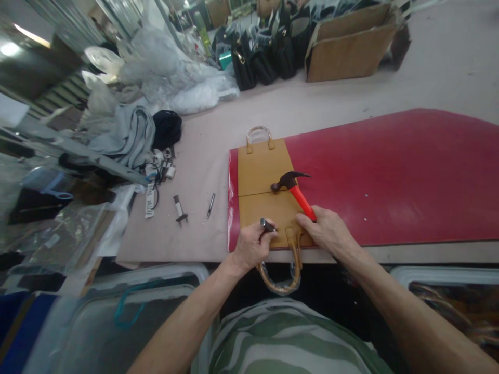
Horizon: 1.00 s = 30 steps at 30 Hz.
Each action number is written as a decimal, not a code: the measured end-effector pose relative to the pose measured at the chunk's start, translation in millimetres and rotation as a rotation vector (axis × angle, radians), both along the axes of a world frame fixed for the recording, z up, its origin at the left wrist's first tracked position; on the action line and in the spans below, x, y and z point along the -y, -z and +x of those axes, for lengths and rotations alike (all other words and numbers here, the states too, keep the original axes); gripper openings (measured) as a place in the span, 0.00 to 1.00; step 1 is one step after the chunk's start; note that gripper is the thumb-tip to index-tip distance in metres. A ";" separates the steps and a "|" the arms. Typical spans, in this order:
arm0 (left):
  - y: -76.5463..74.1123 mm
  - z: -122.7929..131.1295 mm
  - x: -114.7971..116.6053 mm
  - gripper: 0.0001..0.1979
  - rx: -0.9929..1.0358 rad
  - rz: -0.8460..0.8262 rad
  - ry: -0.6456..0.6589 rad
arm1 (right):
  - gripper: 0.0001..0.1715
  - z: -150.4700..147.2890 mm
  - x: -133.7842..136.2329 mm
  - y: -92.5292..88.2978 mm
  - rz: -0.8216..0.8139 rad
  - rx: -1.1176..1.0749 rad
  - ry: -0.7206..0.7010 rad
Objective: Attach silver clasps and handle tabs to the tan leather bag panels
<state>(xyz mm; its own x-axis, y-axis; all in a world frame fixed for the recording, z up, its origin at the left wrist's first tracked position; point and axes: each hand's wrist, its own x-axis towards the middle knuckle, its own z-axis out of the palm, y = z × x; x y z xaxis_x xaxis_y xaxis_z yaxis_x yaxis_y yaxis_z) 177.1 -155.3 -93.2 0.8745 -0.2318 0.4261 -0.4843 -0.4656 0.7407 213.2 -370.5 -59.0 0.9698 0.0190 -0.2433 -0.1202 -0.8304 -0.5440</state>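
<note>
Head view: right hand (327, 234) grips the hammer (302, 200), handle running to 11 o'clock, its head at 1 o'clock from the punch (267, 224) pinched in left hand (251, 249).

Both your arms reach forward from the bottom of the view and converge toward the middle. Your left forearm (187, 317) is bare and angles up to the right; your right forearm (409, 306) is bare and angles up to the left. Your left hand (251, 249) is curled into a tight fist, thumb against forefinger. Your right hand (329, 234) lies palm down, fingers wrapped shut in a grip. The hands are near each other, not touching.
</note>
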 end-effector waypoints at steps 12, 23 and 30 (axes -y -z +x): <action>-0.2 -0.7 5.2 0.07 0.041 0.037 -0.002 | 0.21 -46.0 19.3 -69.5 0.181 0.190 -0.067; 4.6 0.8 9.5 0.05 0.012 0.069 -0.028 | 0.19 -81.2 29.8 -110.5 -0.305 0.812 -0.490; 6.2 0.3 10.4 0.04 0.037 0.093 -0.025 | 0.17 -84.6 16.1 -126.1 -0.207 0.923 -0.388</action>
